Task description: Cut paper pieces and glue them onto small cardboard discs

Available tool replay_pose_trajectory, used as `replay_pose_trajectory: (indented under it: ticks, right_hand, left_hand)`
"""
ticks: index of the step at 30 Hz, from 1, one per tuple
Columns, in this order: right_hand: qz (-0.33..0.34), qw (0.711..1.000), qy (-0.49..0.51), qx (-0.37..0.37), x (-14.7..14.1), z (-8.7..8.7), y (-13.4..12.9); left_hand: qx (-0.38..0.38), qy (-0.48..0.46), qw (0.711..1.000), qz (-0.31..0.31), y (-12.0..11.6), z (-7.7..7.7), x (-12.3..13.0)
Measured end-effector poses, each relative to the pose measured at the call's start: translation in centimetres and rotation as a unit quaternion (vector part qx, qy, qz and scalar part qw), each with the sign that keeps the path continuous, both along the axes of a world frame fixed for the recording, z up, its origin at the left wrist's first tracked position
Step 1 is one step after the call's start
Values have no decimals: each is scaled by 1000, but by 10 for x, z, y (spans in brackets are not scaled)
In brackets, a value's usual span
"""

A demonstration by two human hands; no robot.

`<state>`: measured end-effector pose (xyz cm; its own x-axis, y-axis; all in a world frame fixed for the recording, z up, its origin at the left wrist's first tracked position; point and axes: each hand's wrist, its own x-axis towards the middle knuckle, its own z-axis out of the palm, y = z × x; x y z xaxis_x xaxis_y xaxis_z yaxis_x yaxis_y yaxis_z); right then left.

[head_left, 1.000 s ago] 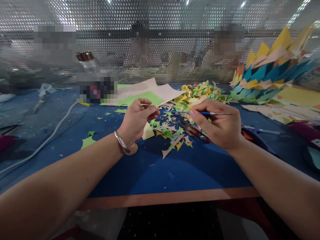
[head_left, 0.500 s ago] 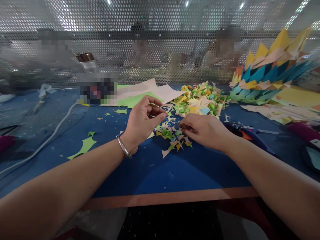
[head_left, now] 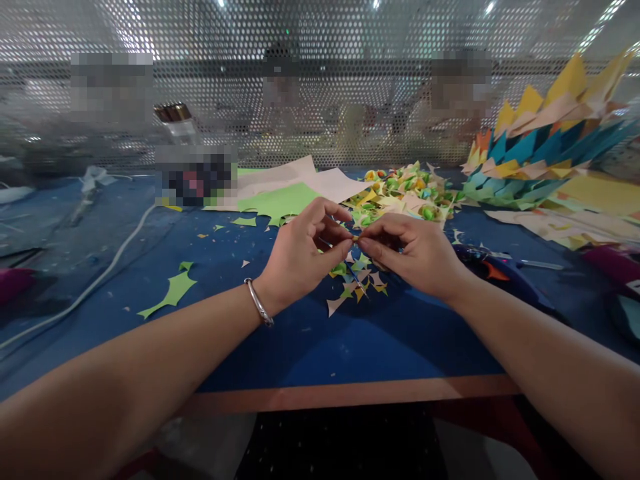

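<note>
Perforated metal screen (head_left: 210, 33) runs right across the back, with a messy blue tabletop (head_left: 300, 360) in front of it. Container-wise, there's a pale, see-through-ish holder (head_left: 184, 132) toward the back left with a bunch of brown-topped sticks (head_left: 173, 112) poking out; too blurry to say what they are. Big heap of little paper pieces (head_left: 405, 193) back right of center, mostly green, yellow and pale pink; can't tell if a tray sits under it. Far right is a tiered paper piece (head_left: 545, 150) in yellow, pink and teal points; can't see whether it's hollow. Left hand (head_left: 310, 250) and right hand (head_left: 415, 257) meet mid-table, thumbs and fingertips both pinching a tiny yellowish bit (head_left: 355, 238), held just above loose scraps (head_left: 340, 305) and a thin blue stick (head_left: 358, 280).
</note>
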<state>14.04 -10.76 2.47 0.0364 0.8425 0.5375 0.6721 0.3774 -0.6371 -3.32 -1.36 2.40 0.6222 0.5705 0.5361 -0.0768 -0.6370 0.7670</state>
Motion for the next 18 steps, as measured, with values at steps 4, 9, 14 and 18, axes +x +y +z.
replay_pose_trajectory:
  ticks: [4,9,14,18]
  right_hand:
    - [-4,1000,13,-4,0,0,0]
    - [-3,998,55,-19,2,-1,0]
    - [-2,998,63,-11,3,-2,-1]
    - [-5,999,38,8,1,1,-2]
  left_hand:
    - [-36,9,999,2,-1,2,0]
    - [-94,3,996,-5,-5,7,-1]
    - [-85,-30,996,-25,-7,8,-2]
    - [-181,-21,983,-33,-3,5,2]
